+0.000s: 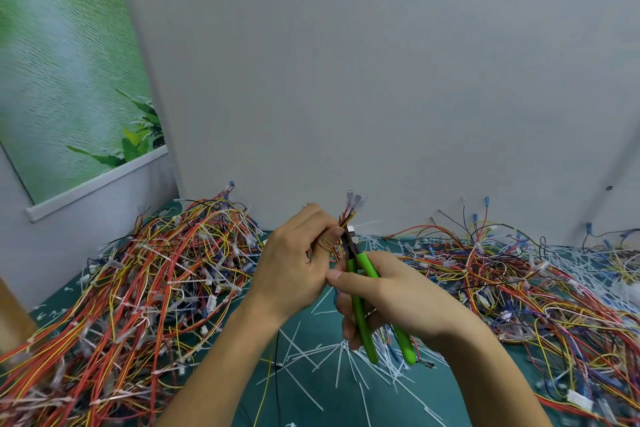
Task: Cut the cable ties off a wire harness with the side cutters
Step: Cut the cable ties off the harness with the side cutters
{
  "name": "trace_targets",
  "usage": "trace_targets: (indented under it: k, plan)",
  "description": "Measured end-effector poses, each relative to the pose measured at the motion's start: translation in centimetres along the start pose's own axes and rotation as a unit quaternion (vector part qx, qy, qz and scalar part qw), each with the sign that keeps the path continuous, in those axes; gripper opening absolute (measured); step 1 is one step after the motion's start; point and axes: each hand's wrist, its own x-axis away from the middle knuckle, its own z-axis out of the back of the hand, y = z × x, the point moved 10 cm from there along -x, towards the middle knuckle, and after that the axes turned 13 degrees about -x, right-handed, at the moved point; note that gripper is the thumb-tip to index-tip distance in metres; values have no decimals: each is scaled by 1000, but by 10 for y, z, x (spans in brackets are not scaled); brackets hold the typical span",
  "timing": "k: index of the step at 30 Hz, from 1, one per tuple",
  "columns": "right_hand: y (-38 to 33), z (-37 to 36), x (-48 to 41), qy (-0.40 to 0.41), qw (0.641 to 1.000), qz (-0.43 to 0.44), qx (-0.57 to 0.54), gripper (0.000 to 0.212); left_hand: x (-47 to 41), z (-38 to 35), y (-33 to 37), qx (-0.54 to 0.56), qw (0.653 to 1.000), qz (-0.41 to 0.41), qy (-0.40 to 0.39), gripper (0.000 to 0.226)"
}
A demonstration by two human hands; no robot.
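2 hands: left hand (294, 263), right hand (391, 298). 1 side cutters (367, 266). 1 harness (349, 216) in hand. 2 wire heaps: left heap (156, 270), right heap (519, 281). 1 poster (69, 80). Cut ties (311, 357): too many to count.

Nothing legible on my feed.

I can make out no lettering on the green handles of the side cutters (367, 265) gripped in the right hand (398, 298), nor on the wire harness (350, 215) pinched by the left hand (294, 263). The clear terminals just above those fingertips are too blurred to read, and the wall poster (69, 80) far up-left of the fingers shows only leaves and water.
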Motion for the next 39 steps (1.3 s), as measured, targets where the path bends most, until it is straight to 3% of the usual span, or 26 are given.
trace_targets:
  k: [8, 18, 25, 33, 39]
  plan:
    - [3, 9, -3, 22, 998, 20, 58, 32, -1, -1, -3, 14, 1000, 13, -12, 26]
    - [4, 7, -6, 42, 997, 17, 62, 24, 4, -11, -10, 35, 994, 90, -45, 38]
    - [4, 6, -4, 30, 999, -3, 30, 9, 2, -11, -5, 17, 997, 43, -55, 30]
    - [4, 11, -2, 20, 999, 6, 44, 21, -1, -7, -1, 21, 999, -2, -41, 25]
    - [1, 5, 0, 18, 1000, -3, 15, 26, 1, -7, -5, 22, 999, 16, -29, 28]
